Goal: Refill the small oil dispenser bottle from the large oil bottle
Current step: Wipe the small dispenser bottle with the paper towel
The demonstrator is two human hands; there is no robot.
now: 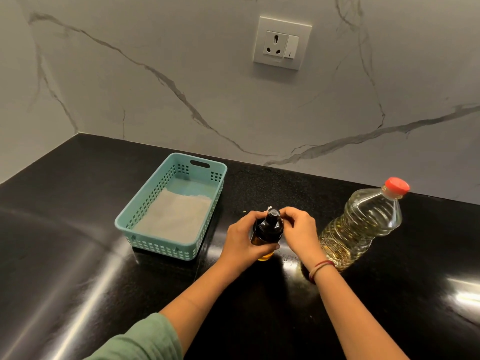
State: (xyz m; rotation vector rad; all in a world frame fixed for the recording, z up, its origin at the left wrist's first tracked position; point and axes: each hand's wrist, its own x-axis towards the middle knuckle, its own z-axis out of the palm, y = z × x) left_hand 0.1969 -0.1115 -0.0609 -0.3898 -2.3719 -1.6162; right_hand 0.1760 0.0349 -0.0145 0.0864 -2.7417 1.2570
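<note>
Dispenser bottle (268, 229) stands gripped between both hands (240, 241) (298, 233).

Sage-green sleeve (140, 341) on the left arm — thin red bands (321, 268) round the right wrist

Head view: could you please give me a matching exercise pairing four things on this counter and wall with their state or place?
1. small dispenser bottle
2. large oil bottle
3. basket
4. socket

a. mounted on the wall
b. red cap on, standing untouched
c. held by the left hand and right hand
d. teal, with perforated sides

Pairs: 1-c, 2-b, 3-d, 4-a.
</note>
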